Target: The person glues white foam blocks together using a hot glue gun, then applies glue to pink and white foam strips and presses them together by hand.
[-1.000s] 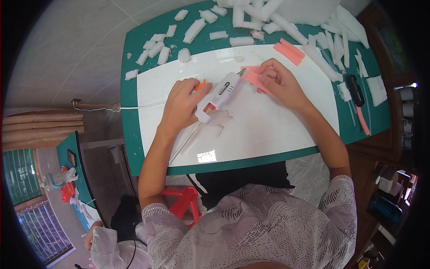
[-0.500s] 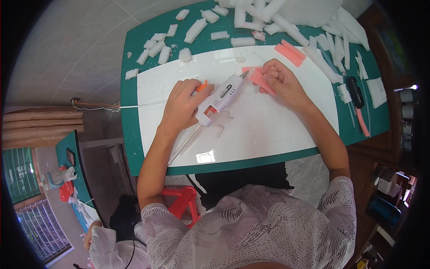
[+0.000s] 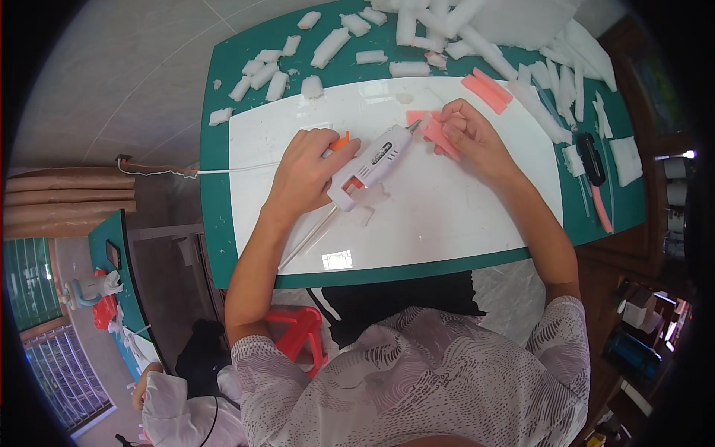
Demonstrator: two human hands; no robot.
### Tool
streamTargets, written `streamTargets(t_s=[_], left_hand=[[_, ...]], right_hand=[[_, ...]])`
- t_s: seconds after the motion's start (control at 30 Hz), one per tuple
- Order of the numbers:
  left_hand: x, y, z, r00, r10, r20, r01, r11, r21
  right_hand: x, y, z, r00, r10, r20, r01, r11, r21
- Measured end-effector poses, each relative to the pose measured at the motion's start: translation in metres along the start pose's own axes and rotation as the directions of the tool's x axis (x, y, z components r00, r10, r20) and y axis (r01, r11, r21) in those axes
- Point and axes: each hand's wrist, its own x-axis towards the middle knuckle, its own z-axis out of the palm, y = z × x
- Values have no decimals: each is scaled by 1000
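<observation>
My left hand (image 3: 307, 170) is closed round the handle of a white glue gun (image 3: 372, 167) with an orange trigger. A glue stick (image 3: 309, 237) pokes out of the gun's back end. The metal nozzle points at a folded piece of pink fabric (image 3: 441, 139), close to its left part; whether it touches, I cannot tell. My right hand (image 3: 477, 141) pinches that pink piece between thumb and fingers, above the white board (image 3: 447, 216). Two pink strips (image 3: 488, 91) lie farther back on the board's edge.
Several white padding pieces (image 3: 330, 48) are scattered along the back of the green table (image 3: 217, 164), with a heap of larger ones at the back right. A black-handled tool (image 3: 592, 159) lies at the right. At lower left are a red stool (image 3: 298, 335) and another person (image 3: 182, 402).
The glue gun's nozzle has shifted slightly right along with the pink fabric. Both hands keep their grips; the whole view has shifted a little.
</observation>
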Motion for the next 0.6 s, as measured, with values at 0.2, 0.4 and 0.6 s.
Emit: streamTargets(t_s=[0.2, 0.4, 0.6], left_hand=[[2, 0, 0, 998, 40, -52, -39, 999, 16], [1, -1, 1, 998, 45, -49, -44, 999, 22], [1, -1, 0, 999, 37, -38, -37, 999, 10]], right_hand=[[0, -2, 1, 1000, -7, 12, 7, 1000, -9], [0, -1, 0, 1000, -24, 13, 25, 999, -25], [0, -1, 1, 999, -29, 18, 30, 1000, -11]])
